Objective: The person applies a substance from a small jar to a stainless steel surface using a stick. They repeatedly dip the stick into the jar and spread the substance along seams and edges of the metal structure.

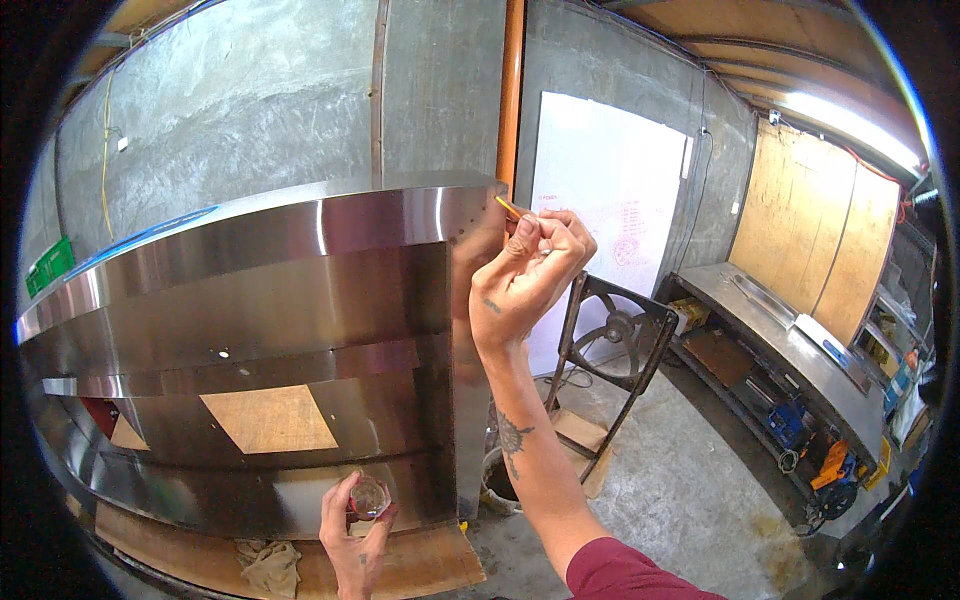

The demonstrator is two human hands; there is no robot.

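My right hand [530, 265] is raised at the upper corner of a large shiny stainless-steel cabinet [350, 280]. Its thumb and fingers pinch a thin yellow-orange stick [511, 208], whose tip is at or close to the steel near the corner; contact is unclear. The stick's exact kind is too small to tell. Lower down, in front of the cabinet, my left hand [350, 530] has its fingers wrapped round a small clear round container [369, 497] with a bit of red at its side. What the container holds cannot be made out.
A crumpled rag [268, 568] lies on the wooden board [420, 555] under the cabinet. Right of it stand a bucket [498, 485] and a dark metal frame with a wheel [618, 330]. A steel workbench [790, 340] with tools on its lower shelf runs along the right. A whiteboard [590, 160] leans behind.
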